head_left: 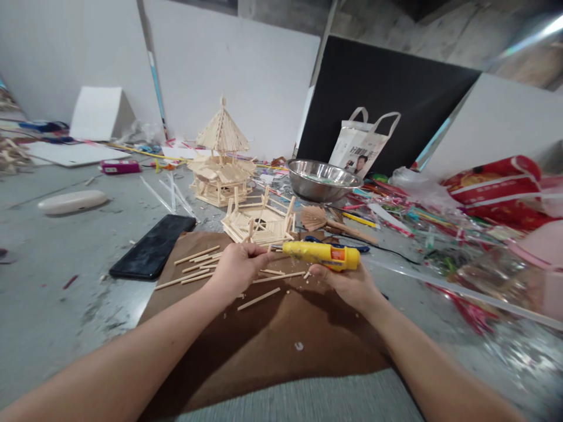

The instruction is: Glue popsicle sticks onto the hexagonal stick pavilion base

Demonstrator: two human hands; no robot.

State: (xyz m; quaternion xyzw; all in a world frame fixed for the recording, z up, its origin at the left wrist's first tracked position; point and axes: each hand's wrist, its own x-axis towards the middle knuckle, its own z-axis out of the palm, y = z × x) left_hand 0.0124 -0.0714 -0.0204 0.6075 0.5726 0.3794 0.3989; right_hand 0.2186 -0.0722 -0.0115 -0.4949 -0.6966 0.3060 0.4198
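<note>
My right hand (pixel 352 287) is wrapped round a yellow hot glue gun (pixel 314 253), whose nozzle points left. Close to that nozzle, my left hand (pixel 240 266) is closed in a pinch; whatever lies between its fingertips is hidden. Just beyond both hands sits a low frame of wooden sticks (pixel 261 220) with short upright posts. Loose wooden sticks (pixel 200 264) lie to the left of my left hand on a brown sheet (pixel 308 351), and a few more are scattered under the hands.
A stick-built pagoda model (pixel 222 158) stands behind the frame. Left of the sheet lies a black phone (pixel 153 246). At the back are a metal bowl (pixel 323 179) and a white bag (pixel 360 143). Plastic scraps and a red bag (pixel 497 187) crowd the right side.
</note>
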